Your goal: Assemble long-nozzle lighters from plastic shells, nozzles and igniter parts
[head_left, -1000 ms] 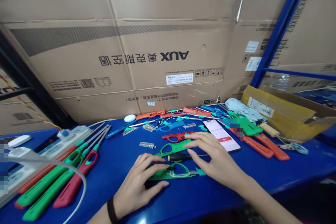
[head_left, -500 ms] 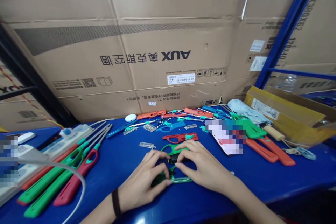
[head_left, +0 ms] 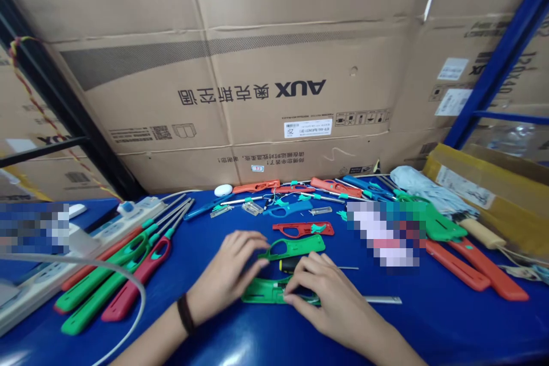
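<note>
A green lighter shell (head_left: pixel 262 293) lies flat on the blue table (head_left: pixel 206 326) in front of me, with a thin metal tube (head_left: pixel 383 299) sticking out to its right. My right hand (head_left: pixel 328 300) is curled over the shell's right part, fingertips pressed on it. My left hand (head_left: pixel 226 275) rests to the left with fingers spread, its tips touching a second green shell (head_left: pixel 295 247) just behind. A black and yellow screwdriver (head_left: pixel 290 264) lies between the two shells. A red shell (head_left: pixel 302 229) sits further back.
Long green and red lighters (head_left: pixel 107 286) lie at the left beside a power strip (head_left: pixel 47 274) and a white cable (head_left: pixel 128 291). More shells and parts (head_left: pixel 295 194) line the back. At the right are a blurred phone (head_left: pixel 386 234), an umbrella (head_left: pixel 429 189), orange shells (head_left: pixel 472 266) and a cardboard box (head_left: pixel 484 194).
My right hand came back from near the phone onto the near green shell. My left hand shifted off that shell towards the one behind. The view moved closer and to the left.
</note>
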### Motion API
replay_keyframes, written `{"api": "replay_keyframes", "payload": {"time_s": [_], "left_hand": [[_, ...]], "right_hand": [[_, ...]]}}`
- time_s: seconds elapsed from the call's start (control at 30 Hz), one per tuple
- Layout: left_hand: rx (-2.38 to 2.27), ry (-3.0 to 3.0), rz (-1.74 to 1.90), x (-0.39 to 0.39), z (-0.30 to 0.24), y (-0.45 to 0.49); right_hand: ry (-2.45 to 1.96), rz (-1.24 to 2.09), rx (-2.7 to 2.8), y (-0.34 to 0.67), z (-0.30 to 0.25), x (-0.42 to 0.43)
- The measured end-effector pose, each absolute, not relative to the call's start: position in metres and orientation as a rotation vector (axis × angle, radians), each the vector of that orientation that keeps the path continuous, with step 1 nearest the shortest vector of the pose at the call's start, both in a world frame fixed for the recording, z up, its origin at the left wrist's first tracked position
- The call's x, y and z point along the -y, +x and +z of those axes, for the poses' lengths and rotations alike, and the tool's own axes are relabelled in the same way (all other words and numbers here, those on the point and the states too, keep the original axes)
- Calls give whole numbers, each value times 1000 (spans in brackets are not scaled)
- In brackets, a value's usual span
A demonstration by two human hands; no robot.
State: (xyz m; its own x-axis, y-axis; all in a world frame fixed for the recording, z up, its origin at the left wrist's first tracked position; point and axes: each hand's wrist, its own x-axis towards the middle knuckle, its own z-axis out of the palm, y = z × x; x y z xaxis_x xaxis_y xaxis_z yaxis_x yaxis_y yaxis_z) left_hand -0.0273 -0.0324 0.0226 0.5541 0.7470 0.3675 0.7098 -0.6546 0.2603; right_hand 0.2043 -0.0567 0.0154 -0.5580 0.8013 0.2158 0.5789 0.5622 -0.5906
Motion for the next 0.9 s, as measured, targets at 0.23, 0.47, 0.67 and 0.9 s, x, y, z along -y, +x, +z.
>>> {"api": "replay_keyframes", "payload": {"time_s": [0.23, 0.47, 0.67, 0.9], "left_hand": [[-1392, 2719, 648, -8, 15, -66], [-1288, 2716, 693, 47, 30, -39], [-1185, 2814, 744, 71, 15, -23], [-1161, 2809, 749, 70, 8, -25]], "right_hand": [[-1007, 734, 2270, 204, 7, 55], [-968, 782, 2236, 202, 5, 54], [-989, 773, 2211, 202, 6, 56], [-995, 738, 2195, 202, 7, 56]]}}
